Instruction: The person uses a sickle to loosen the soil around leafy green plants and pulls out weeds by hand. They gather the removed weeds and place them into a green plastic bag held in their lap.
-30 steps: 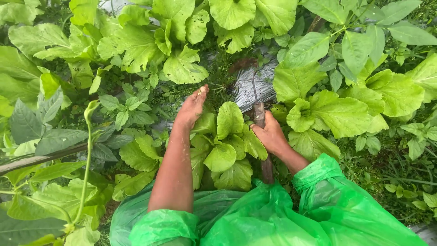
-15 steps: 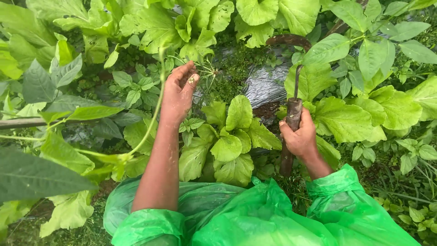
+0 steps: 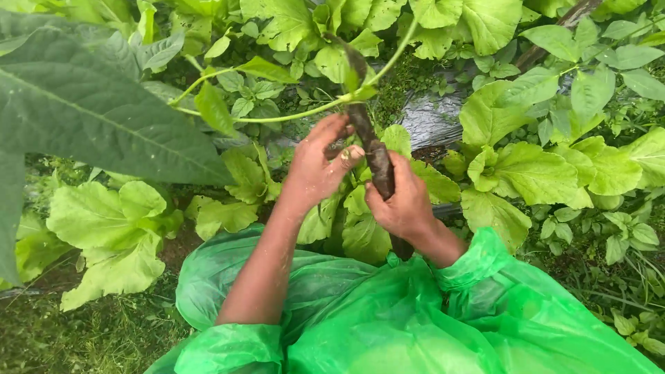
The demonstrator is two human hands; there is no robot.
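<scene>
My right hand (image 3: 403, 202) grips the brown wooden handle of a sickle (image 3: 377, 158), whose dark rusty blade points up and away among the leaves. My left hand (image 3: 320, 166) is right beside the handle, fingers and thumb closed around the base of a long thin green weed stem (image 3: 291, 115). The stem arches left and right across the blade just above my fingers. Both arms come out of a green plastic raincoat (image 3: 415, 325). A small leafy green plant (image 3: 360, 232) sits just under my hands, partly hidden by them.
Broad-leaved vegetable plants (image 3: 526, 173) crowd the bed on all sides over black plastic mulch (image 3: 433, 118). A very large dark leaf (image 3: 90, 118) hangs close to the camera at upper left. Grass and soil (image 3: 83, 332) lie at lower left.
My left hand came back from the weeds at upper left, bringing the long stem to the sickle. My right hand swung the sickle left and upward to meet it. The view shifted right.
</scene>
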